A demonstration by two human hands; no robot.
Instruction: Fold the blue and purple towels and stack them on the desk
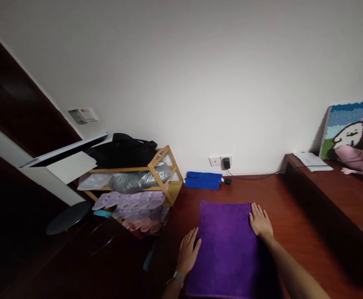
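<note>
A purple towel (225, 249) lies spread flat on the reddish-brown wooden surface (296, 220). My left hand (188, 252) is at the towel's left edge, fingers stretched out and thumb apart, with a band on the wrist. Over at the far right corner, my right hand (260, 221) rests flat with its fingers spread, touching the towel's edge. Neither hand grips anything. Beyond the towel, near the wall, lies a folded blue cloth (203, 180).
A wooden rack (169, 176) with bags and purple slippers stands at left, beside a black round stool (69, 218). A plugged-in adapter (226, 163) trails a black cable. On the raised ledge at right are papers (312, 161), a pink plush toy (360, 164) and a picture (356, 128).
</note>
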